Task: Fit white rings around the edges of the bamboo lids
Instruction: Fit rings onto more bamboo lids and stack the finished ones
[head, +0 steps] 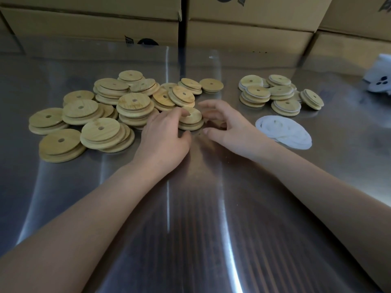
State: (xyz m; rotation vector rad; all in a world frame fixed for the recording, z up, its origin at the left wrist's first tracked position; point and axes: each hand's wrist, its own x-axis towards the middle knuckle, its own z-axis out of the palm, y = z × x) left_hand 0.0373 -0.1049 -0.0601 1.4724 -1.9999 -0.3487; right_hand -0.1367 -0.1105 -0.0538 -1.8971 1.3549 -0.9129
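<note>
A round bamboo lid (191,119) with a centre hole lies on the steel table between my hands. My left hand (164,136) touches its left edge with fingertips and thumb, closing around it. My right hand (222,123) hovers just right of the lid, fingers curled and apart, holding nothing. A large pile of bare bamboo lids (110,106) spreads to the left. A smaller group of lids with white rings fitted (279,96) sits at the back right. A stack of loose white rings (283,132) lies right of my right hand.
The shiny steel table (190,208) reflects light. Cardboard boxes (249,28) line the back edge. A white object with dark spots (378,81) sits at the far right edge.
</note>
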